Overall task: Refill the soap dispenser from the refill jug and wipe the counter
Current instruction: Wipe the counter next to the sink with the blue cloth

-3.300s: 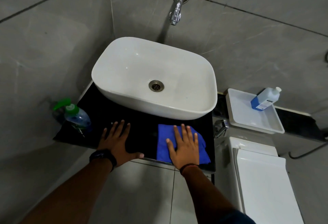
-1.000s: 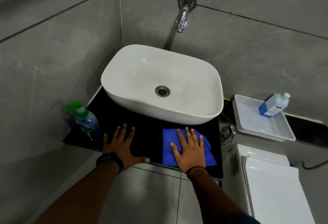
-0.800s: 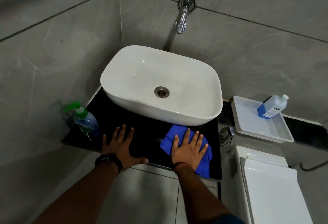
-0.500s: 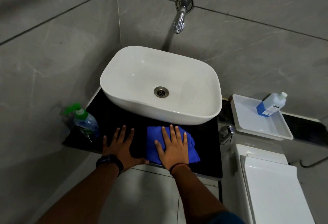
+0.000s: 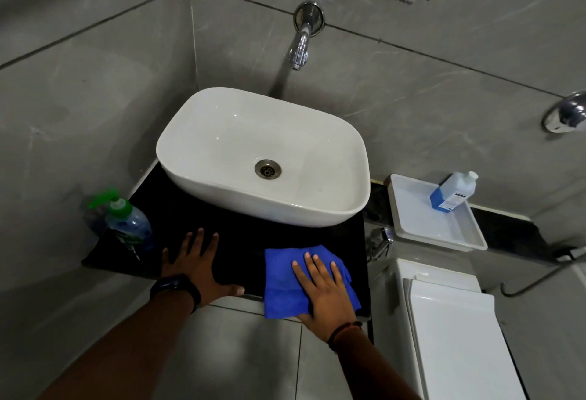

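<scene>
**Cloth swept back to the right front corner**

Half a second ago the blue microfibre cloth [image 5: 282,276] sat near the middle of the glossy black worktop [image 5: 241,234], almost at my left thumb. Now my right hand [image 5: 323,288] has dragged it back to the right front corner, where its near edge hangs a little over the lip. From that back-and-forth I judge the wiping well under way along the front strip, with the refill step apparently behind me. The clear soap dispenser with its green pump [image 5: 128,225] stands beyond the little-finger side of my left hand [image 5: 196,263]. The blue-filled refill jug [image 5: 452,192] is well off past the right fingertips, in a white plastic tray [image 5: 421,228].

The right fingers [image 5: 301,273] lie straight and flat on the cloth, pressing rather than clenched round it. The cloth sits directly under them and spreads out to the thumb side, a short gap from the left thumb tip. The left fingers are spread and released (bracing only), flat on the worktop where they were.
</scene>
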Demonstrator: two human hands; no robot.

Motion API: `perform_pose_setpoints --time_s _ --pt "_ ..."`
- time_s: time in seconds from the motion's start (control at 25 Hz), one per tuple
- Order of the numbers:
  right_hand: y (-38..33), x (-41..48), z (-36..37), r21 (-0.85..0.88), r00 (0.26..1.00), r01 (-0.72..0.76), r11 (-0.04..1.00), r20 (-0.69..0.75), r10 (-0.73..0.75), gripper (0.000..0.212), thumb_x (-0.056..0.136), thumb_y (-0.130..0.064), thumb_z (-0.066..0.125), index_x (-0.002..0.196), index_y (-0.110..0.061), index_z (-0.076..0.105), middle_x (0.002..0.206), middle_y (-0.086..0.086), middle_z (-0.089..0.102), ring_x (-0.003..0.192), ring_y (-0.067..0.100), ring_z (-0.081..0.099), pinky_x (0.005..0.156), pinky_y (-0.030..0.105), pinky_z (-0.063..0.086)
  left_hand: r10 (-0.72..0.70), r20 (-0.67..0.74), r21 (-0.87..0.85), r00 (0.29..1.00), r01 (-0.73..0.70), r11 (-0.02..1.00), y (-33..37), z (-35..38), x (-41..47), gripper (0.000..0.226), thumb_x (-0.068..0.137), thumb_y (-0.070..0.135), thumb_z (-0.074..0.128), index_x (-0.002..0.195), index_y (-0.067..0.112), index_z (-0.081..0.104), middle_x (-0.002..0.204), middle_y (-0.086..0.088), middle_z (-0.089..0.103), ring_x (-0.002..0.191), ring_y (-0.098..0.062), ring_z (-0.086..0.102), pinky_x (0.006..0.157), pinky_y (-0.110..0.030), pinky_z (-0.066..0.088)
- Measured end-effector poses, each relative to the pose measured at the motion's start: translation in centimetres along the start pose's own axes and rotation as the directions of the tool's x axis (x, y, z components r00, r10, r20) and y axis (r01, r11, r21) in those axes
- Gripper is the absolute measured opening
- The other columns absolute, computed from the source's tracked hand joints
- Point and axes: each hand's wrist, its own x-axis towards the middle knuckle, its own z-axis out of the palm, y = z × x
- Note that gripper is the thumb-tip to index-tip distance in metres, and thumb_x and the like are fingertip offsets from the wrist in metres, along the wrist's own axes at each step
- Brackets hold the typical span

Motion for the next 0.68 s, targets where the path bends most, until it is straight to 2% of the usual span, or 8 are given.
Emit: perform_pose_setpoints --time_s 0.08,0.2,0.24,0.32,0.4,0.44,0.56,0.68 --pt "0.2 -0.8 0.0 0.08 0.993 0.017 0.997 -0.116 -0.008 0.071 0.076 -0.033 0.053 0.145 -0.024 0.037 0.151 0.004 0.037 0.141 0.024 0.031 0.116 0.035 -0.002 0.017 -0.021 -0.004 1.0 -0.017 1.0 0.9 -0.3 0.0 0.13 0.037 0.094 0.041 0.145 0.03 0.009 0.157 -0.004 0.004 0.143 -0.027 0.003 0.112 -0.052 0.01" --pt "1.8 -0.9 -1.6 0.531 0.911 -0.298 0.793 -0.089 0.403 0.049 0.081 -0.004 0.055 0.13 -0.009 0.057 0.133 0.012 0.059 0.129 0.027 0.048 0.109 0.03 0.03 0.187 -0.139 -0.046 0.972 -0.195 0.98 5.1 -0.6 -0.1 0.104 0.052 0.085 0.051 0.137 0.025 0.037 0.147 -0.005 0.033 0.135 -0.025 0.03 0.11 -0.039 0.023" --pt "3.1 -0.7 -2.4 0.654 0.811 -0.39 0.648 -0.089 0.578 0.037 0.084 -0.001 0.056 0.12 -0.001 0.063 0.118 0.02 0.066 0.114 0.032 0.059 0.093 0.034 0.043 0.247 -0.178 -0.109 0.952 -0.268 0.957 7.6 -0.6 -0.1 0.092 0.058 0.08 0.055 0.131 0.024 0.046 0.14 -0.005 0.042 0.128 -0.025 0.039 0.106 -0.035 0.031" --pt "7.2 -0.9 -4.4 0.847 0.532 -0.411 0.337 -0.078 0.843 0.018 0.091 -0.008 0.058 0.098 0.006 0.067 0.09 0.028 0.069 0.086 0.036 0.065 0.07 0.033 0.042 0.356 -0.253 -0.241 0.899 -0.415 0.877 13.6 -0.5 0.0 0.07 0.067 0.068 0.059 0.12 0.022 0.056 0.125 -0.003 0.054 0.114 -0.023 0.051 0.097 -0.03 0.041" --pt "12.3 -1.1 -6.4 0.934 0.324 -0.352 0.063 0.059 0.944 0.032 0.095 -0.03 0.053 0.084 -0.003 0.065 0.081 0.021 0.065 0.076 0.029 0.059 0.068 0.033 0.04 0.451 -0.322 -0.311 0.832 -0.543 0.78 20.4 -0.1 0.2 0.058 0.072 0.061 0.058 0.114 0.02 0.06 0.114 -0.002 0.058 0.104 -0.023 0.056 0.091 -0.029 0.046" --pt "14.9 -1.2 -7.2 0.951 0.278 -0.309 -0.024 0.114 0.954 0.034 0.096 -0.035 0.051 0.08 -0.007 0.062 0.082 0.017 0.064 0.074 0.028 0.056 0.068 0.033 0.04 0.477 -0.349 -0.338 0.807 -0.583 0.739 23.7 0.2 0.5 0.055 0.073 0.059 0.057 0.112 0.02 0.061 0.111 -0.001 0.06 0.101 -0.022 0.057 0.088 -0.03 0.047" --pt "24.5 0.0 -8.8 0.964 0.274 -0.25 -0.095 0.164 0.948 0.026 0.096 -0.032 0.053 0.083 -0.01 0.06 0.091 0.014 0.062 0.081 0.026 0.056 0.075 0.035 0.042 0.49 -0.354 -0.404 0.796 -0.603 0.688 33.6 0.7 4.3 0.053 0.072 0.057 0.058 0.111 0.021 0.06 0.112 -0.001 0.061 0.102 -0.022 0.057 0.088 -0.031 0.047" --pt "34.3 3.6 -9.0 0.945 0.392 -0.323 0.044 0.092 0.915 0.024 0.093 -0.027 0.058 0.074 -0.013 0.06 0.083 0.014 0.063 0.08 0.028 0.057 0.073 0.04 0.044 0.5 -0.269 -0.385 0.823 -0.568 0.727 41.3 1.5 11.5 0.063 0.07 0.06 0.056 0.12 0.023 0.053 0.125 -0.002 0.056 0.116 -0.023 0.051 0.1 -0.034 0.042"
